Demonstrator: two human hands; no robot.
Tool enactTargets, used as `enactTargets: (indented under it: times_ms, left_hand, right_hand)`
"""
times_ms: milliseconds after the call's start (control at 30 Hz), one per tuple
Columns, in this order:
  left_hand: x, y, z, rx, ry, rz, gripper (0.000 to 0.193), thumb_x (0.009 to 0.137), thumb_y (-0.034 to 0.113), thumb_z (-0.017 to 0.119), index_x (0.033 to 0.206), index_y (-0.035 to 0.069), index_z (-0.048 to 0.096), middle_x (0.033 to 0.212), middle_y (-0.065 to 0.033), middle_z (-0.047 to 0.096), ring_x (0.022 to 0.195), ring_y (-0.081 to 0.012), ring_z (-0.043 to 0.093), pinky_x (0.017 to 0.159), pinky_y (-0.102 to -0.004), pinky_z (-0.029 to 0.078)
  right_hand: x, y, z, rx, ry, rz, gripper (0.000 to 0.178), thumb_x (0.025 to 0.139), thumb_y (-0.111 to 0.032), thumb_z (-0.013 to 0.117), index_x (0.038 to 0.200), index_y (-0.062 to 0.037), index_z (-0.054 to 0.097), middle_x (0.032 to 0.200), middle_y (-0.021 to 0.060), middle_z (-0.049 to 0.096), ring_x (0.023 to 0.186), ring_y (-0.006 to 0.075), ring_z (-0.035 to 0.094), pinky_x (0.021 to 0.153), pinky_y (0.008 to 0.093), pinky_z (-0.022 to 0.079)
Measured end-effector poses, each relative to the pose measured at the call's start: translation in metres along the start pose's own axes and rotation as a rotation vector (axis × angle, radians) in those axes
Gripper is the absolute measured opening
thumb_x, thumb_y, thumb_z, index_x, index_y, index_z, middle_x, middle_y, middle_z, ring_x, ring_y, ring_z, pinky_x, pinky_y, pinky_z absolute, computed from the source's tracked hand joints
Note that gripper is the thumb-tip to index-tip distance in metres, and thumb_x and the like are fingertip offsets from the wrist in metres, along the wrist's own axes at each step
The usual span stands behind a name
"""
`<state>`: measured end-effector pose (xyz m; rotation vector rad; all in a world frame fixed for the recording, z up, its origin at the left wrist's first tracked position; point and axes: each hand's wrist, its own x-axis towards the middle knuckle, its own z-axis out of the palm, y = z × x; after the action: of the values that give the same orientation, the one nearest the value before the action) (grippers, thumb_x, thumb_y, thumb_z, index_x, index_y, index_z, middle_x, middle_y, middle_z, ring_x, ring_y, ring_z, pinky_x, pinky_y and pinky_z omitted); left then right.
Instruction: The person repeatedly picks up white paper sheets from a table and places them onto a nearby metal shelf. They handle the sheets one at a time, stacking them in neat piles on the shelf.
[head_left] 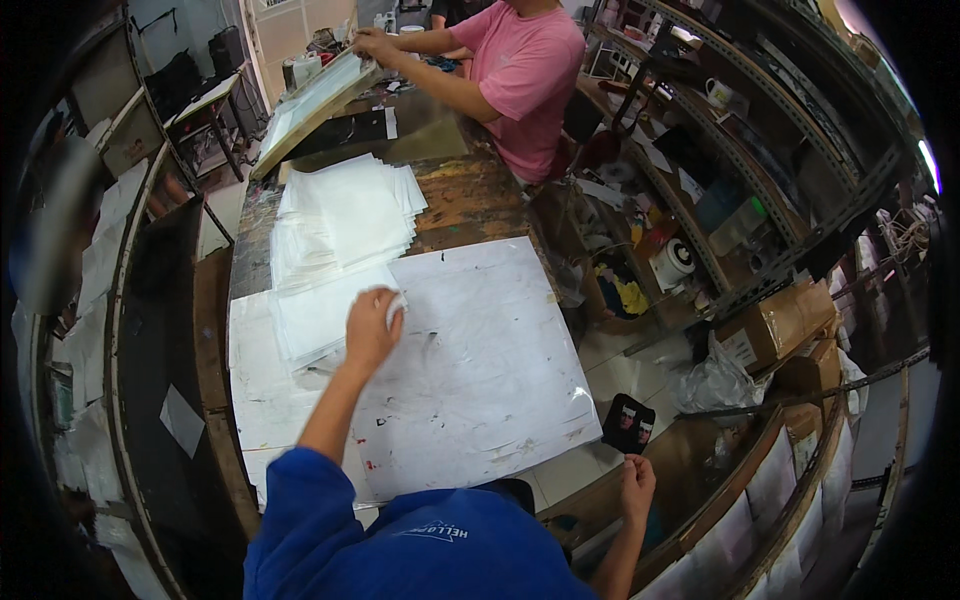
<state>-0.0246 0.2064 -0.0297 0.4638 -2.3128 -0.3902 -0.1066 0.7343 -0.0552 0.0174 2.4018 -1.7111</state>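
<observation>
My left hand (372, 328) is over the right edge of a small stack of thin white sheets (312, 325). Its fingers curl closed around a bit of something white that I cannot make out. Held out low on the right, my right hand (637, 488) pinches the lower edge of a flat black piece (618, 432) with rounded corners, which looks like fabric. Two small printed pictures show on that piece, which is out past the table's right edge. A larger, fanned pile of white sheets (345, 215) lies beyond the small stack.
A stained white board (480, 350) covers the near table. At the far end, a person in a pink shirt (520, 70) holds up a tilted screen frame (315, 105) over dark material. Cluttered metal shelves (760, 150) and cardboard boxes (775, 325) line the right; a rack (125, 330) stands left.
</observation>
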Motion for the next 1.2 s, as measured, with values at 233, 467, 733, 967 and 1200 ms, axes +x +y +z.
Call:
enactTargets:
  times_ms: [233, 467, 733, 967, 1200]
  left_hand:
    - [0.067, -0.137, 0.046, 0.515, -0.413, -0.167, 0.028, 0.083, 0.016, 0.057, 0.109, 0.008, 0.062, 0.113, -0.0136, 0.058, 0.105, -0.0314, 0.056, 0.085, -0.0432, 0.048]
    - [0.061, -0.221, 0.081, 0.52, -0.296, 0.024, 0.017, 0.085, 0.008, 0.049, 0.09, 0.002, 0.064, 0.09, -0.0179, 0.063, 0.088, -0.0341, 0.063, 0.076, -0.0453, 0.052]
    - [0.036, -0.061, 0.075, 0.36, -0.435, 0.263, 0.018, 0.089, 0.015, 0.051, 0.079, 0.001, 0.058, 0.075, -0.0181, 0.059, 0.069, -0.0366, 0.059, 0.062, -0.0461, 0.047]
    - [-0.062, 0.12, 0.029, -0.271, -0.626, 0.3, 0.016, 0.083, 0.006, 0.059, 0.096, -0.002, 0.064, 0.081, -0.019, 0.063, 0.068, -0.0364, 0.061, 0.063, -0.0431, 0.049]
    - [-0.091, 0.18, -0.005, -0.253, -0.556, 0.334, 0.018, 0.078, 0.0, 0.06, 0.096, 0.0, 0.062, 0.075, -0.0155, 0.059, 0.07, -0.0337, 0.058, 0.061, -0.0407, 0.045]
  right_hand:
    - [-0.028, 0.026, -0.015, -0.024, 0.11, 0.004, 0.012, 0.094, -0.014, 0.054, 0.098, -0.004, 0.058, 0.069, -0.0057, 0.047, 0.059, 0.0025, 0.041, 0.051, 0.02, 0.032]
    - [-0.072, 0.014, -0.018, -0.138, 0.179, 0.051, 0.02, 0.091, -0.017, 0.058, 0.102, -0.0007, 0.062, 0.084, 0.0019, 0.061, 0.079, 0.0088, 0.054, 0.07, 0.0253, 0.045]
    - [-0.049, -0.019, 0.028, -0.097, -0.008, -0.039, 0.025, 0.091, -0.02, 0.057, 0.109, -0.0045, 0.062, 0.083, 0.0064, 0.063, 0.073, 0.0118, 0.056, 0.068, 0.0274, 0.047]
    - [-0.022, -0.094, 0.129, 0.019, -0.468, -0.258, 0.047, 0.095, -0.03, 0.054, 0.133, -0.0044, 0.043, 0.09, 0.0186, 0.065, 0.086, 0.0266, 0.063, 0.074, 0.037, 0.048]
    - [-0.004, -0.094, 0.165, -0.043, -0.51, -0.236, 0.029, 0.094, -0.025, 0.05, 0.097, 0.0011, 0.061, 0.08, 0.0186, 0.066, 0.073, 0.0283, 0.064, 0.069, 0.0385, 0.049]
